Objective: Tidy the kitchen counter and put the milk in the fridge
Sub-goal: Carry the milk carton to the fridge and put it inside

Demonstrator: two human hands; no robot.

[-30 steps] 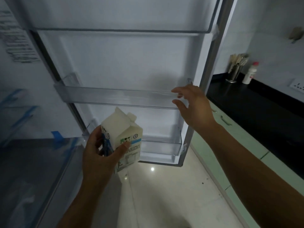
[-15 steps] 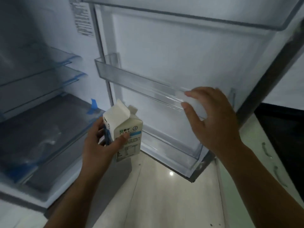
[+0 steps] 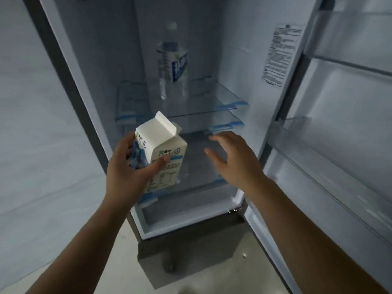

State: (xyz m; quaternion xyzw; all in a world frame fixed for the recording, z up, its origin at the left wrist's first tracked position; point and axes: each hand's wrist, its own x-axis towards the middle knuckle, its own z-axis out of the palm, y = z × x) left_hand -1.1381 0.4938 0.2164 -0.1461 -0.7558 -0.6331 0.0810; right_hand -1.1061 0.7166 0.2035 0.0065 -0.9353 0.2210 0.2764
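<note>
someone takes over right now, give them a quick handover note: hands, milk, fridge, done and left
Left hand: grips the milk carton, upright, slightly tilted, held in front of the open fridge.
Right hand: open, holds nothing, fingers spread beside the carton.
Fridge door: swung open to the right. A bottle with a blue label stands on the upper glass shelf.
Done: carton brought to the open fridge.
Left: set the carton on a shelf, close the door. The counter is out of view, so its state cannot be told.
</note>
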